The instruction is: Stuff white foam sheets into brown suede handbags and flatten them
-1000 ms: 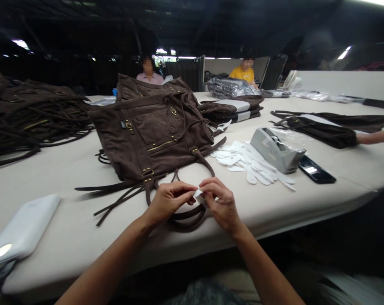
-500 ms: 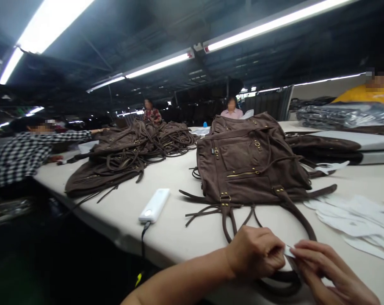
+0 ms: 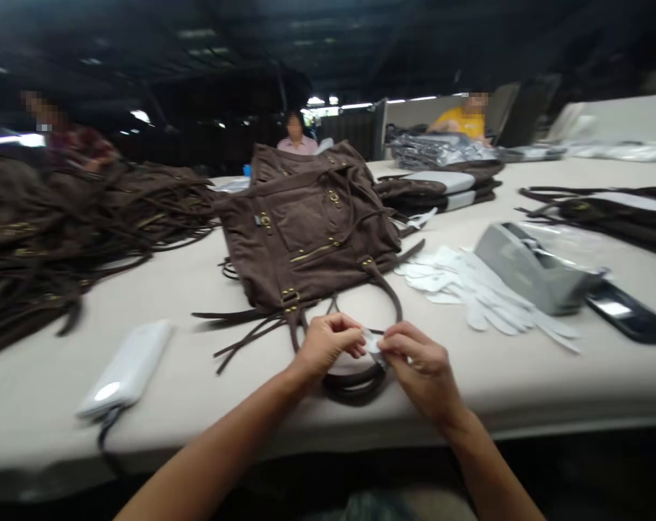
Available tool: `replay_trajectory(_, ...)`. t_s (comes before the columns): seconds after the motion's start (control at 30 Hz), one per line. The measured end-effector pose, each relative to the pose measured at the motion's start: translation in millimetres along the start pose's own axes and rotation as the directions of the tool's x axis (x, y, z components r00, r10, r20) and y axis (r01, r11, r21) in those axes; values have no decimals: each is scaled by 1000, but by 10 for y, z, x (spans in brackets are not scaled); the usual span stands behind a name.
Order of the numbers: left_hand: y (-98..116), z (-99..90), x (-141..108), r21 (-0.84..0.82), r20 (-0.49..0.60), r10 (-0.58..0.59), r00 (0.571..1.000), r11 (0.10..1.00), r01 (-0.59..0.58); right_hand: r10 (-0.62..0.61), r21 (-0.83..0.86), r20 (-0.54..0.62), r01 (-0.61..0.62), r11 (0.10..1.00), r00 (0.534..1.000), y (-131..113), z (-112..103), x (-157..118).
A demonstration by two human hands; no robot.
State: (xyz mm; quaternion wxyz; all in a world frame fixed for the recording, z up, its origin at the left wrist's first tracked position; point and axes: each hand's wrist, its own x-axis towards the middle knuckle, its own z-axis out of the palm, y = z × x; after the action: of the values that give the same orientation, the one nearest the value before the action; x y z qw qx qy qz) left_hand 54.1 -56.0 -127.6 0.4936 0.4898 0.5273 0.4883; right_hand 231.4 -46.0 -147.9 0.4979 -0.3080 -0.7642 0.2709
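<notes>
A brown suede bag (image 3: 311,231) lies on the pale table (image 3: 208,376), its loop handle (image 3: 360,380) reaching the front edge. My left hand (image 3: 328,347) and my right hand (image 3: 417,369) meet just over that handle and pinch one small white paper piece (image 3: 372,341) between their fingertips. The hands partly hide the handle. A spread of white paper pieces (image 3: 469,286) lies to the right of the bag.
A grey tape dispenser (image 3: 528,266) and a black phone (image 3: 628,318) sit at the right. A white power bank (image 3: 126,369) with a cable lies front left. A heap of brown bags (image 3: 50,231) fills the left. Folded bags (image 3: 441,184) and several seated people are at the back.
The view swung left and came back to the bag. Both hands have kept pinching the white paper piece over the handle.
</notes>
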Motion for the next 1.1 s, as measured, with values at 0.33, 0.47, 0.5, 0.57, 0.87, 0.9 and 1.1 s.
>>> replay_trajectory(0.33,99,-42,-29,114,276,-34,961,993,3,-141,4,-40,142,990,989,100,17,-94)
replay_trajectory(0.47,93,25,-121,357,143,300,943,873,-332,105,109,-188,-85,990,977,-75,11,-189)
replay_trajectory(0.5,91,50,-156,411,125,413,902,806,-426,236,187,-207,-198,962,950,-138,4,-225)
replay_trajectory(0.57,92,116,-236,485,146,595,791,654,-581,475,359,-120,-408,839,871,-263,-12,-291)
replay_trajectory(0.87,290,327,-503,448,121,599,791,679,-582,556,651,130,-493,577,821,-536,30,-305)
replay_trajectory(0.9,340,321,-508,410,78,551,831,742,-531,559,664,134,-493,562,818,-546,50,-303)
replay_trajectory(1.1,620,240,-439,271,-310,460,832,882,-386,586,661,89,-488,570,805,-524,191,-308)
